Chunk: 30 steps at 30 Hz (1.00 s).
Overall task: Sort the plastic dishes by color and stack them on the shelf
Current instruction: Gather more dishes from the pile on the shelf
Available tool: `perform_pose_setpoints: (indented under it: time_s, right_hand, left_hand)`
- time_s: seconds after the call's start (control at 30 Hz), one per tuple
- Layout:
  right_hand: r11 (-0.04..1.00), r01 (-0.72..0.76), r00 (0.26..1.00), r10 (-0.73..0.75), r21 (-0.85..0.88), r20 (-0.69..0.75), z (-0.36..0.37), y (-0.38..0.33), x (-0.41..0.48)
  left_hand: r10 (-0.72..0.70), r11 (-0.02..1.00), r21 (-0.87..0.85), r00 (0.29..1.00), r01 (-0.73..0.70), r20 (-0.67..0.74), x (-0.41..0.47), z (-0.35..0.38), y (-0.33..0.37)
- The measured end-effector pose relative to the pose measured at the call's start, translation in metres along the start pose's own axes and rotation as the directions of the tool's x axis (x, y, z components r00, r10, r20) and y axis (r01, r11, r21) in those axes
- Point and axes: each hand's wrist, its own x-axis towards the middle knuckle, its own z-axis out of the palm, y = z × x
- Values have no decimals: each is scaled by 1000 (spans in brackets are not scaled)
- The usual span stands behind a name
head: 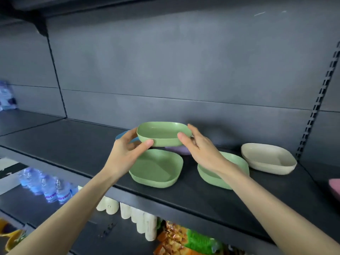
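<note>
Matte pale green rounded-square plastic dish (163,134) held level above the dark shelf (64,144), long axis left-right, left hand (127,151) pinching its 9 o'clock rim, right hand (198,148) pinching 3 o'clock, matching green dish (156,168) at its 6 o'clock

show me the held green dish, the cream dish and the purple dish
held green dish (161,131), head view, inner floor
cream dish (265,154), head view, inner floor
purple dish (177,150), head view, visible side wall
</note>
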Motion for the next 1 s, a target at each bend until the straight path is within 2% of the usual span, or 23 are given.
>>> perform_pose_setpoints:
  time_s: [0.1, 0.23, 0.4, 0.57, 0.77, 1.0]
  right_hand:
    - [1000, -28, 999, 28, -1, -43, 27, -5, -8]
    - [999, -16, 991, 12, -27, -130, 52, -7, -24]
    - [998, -70, 988, 70, 9, -134, 65, -12, -46]
    - [997, -75, 977, 76, 12, -199, 78, -3, -52]
    - [997, -65, 982, 69, 31, -174, 82, 7, -55]
    - [998, -53, 993, 49, -33, -112, 84, 12, -52]
  left_hand:
    - [37, 999, 14, 998, -38, 54, 1, -25, -16]
    - [4, 999, -47, 991, 2, 134, -9, -38, -38]
    - [-2, 999, -43, 974, 12, 228, -14, -47, -54]
    - [-1, 1000, -17, 956, 6, 294, -14, -54, -66]
    - [-32, 999, 44, 921, 17, 389, -10, -53, -71]
    - [-31, 998, -39, 910, 52, 413, -11, -55, -73]
